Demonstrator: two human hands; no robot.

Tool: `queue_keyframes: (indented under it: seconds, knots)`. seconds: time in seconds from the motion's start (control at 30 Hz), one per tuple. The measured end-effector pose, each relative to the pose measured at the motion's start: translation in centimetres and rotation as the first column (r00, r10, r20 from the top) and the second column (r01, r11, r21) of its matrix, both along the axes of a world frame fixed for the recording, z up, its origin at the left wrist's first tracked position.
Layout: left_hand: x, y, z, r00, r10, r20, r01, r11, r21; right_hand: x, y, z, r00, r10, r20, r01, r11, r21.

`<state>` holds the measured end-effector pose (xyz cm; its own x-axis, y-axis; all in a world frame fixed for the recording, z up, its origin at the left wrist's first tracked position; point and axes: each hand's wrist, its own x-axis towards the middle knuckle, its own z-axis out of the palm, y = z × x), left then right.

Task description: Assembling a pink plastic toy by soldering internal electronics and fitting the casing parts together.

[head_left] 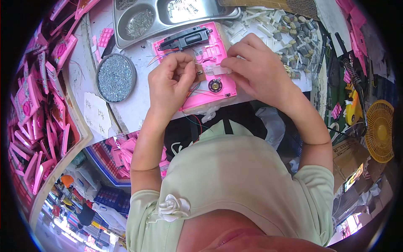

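Note:
A pink plastic housing (203, 101) lies open-side up on the worktable, with thin coloured wires running out of it. A black mechanism (187, 40) sits across its far end, and a small round speaker (215, 85) is set into its near part. Over the middle of the housing, my right hand (260, 69) has its thumb and fingertips closed on a small translucent white plastic piece (216, 70). Close beside that piece, my left hand (172, 80) is curled in a pinch near a small metallic bit; what lies between its fingertips is too small to name.
Left of the housing stands a round dish of small screws (115, 78). A compartmented metal tray (117, 31) with small metal parts borders the far side. Small white and grey parts (300, 46) are heaped at right. Pink housings (27, 98) fill the left; a yellow fan (380, 130) stands far right.

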<state>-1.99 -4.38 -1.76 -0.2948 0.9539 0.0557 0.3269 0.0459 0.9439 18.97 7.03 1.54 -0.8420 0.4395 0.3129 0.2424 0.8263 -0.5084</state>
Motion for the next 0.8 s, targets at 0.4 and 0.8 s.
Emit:
queue_keyframes:
  seconds: [0.4,0.8]
  knots:
    - [0.9,0.3,-0.2,0.999,0.030,-0.031,-0.028,0.998,0.056,0.3,1.9,-4.0,0.979,0.060,-0.194,-0.119,0.945,-0.305]
    - [0.9,0.2,0.2,1.000,0.009,-0.008,-0.008,0.999,0.049,0.6,1.8,-4.6,0.969,0.063,-0.237,-0.143,0.931,-0.335]
